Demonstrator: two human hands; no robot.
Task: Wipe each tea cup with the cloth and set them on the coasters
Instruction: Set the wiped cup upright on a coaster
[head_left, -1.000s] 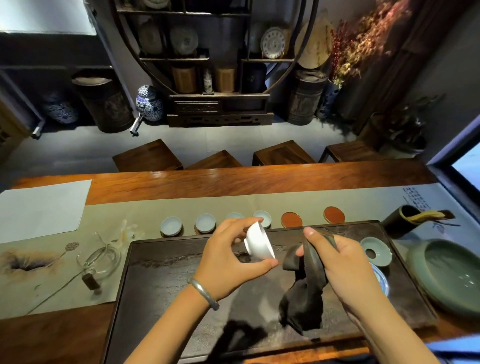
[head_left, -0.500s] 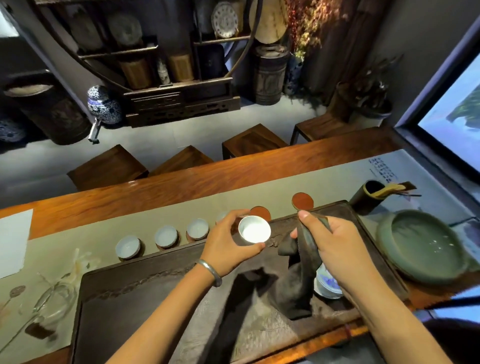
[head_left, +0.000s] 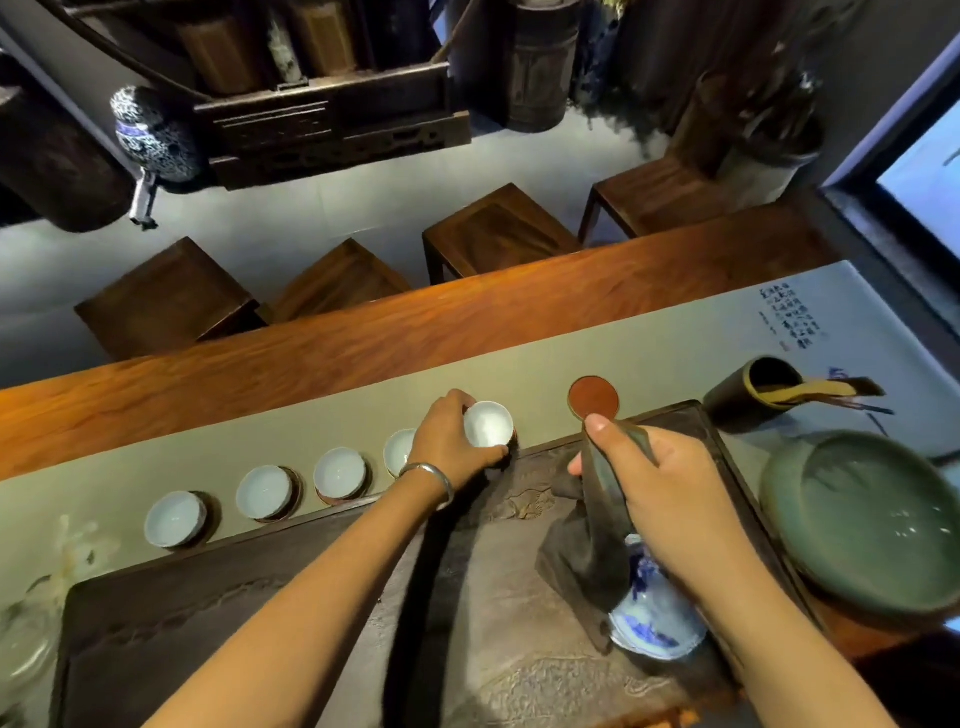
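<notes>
The left hand (head_left: 451, 441) grips a white tea cup (head_left: 488, 424) with its fingers curled round the rim, holding it upright at the far edge of the dark tea tray (head_left: 291, 613), apparently over a coaster, though the cup hides whatever lies beneath it. The right hand (head_left: 670, 499) pinches the dark cloth (head_left: 592, 551) between thumb and fingers, the cloth hanging down onto the tray beside a blue-and-white vessel (head_left: 649, 618). Four more cups (head_left: 340, 474) stand on coasters in a row on the tabletop runner (head_left: 649, 353) to the left, and one bare red coaster (head_left: 594, 398) lies just right of the held cup.
</notes>
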